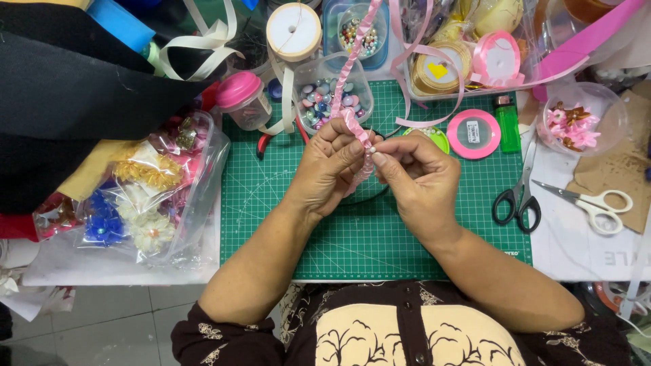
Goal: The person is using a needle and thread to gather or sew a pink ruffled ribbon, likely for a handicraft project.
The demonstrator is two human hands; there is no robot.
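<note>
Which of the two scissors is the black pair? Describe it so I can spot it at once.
Start at the green cutting mat and go to its right edge. The black scissors lie across that edge, blades pointing up toward the green lighter, handles toward the person. The other scissors, further right off the mat, have white handles; these have black ones.

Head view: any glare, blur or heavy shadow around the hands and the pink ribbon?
Head view: even light; left hand, right hand and ruffled pink ribbon look sharp; soft shadow only on the green cutting mat; mild glare on the plastic bags to the left.
</note>
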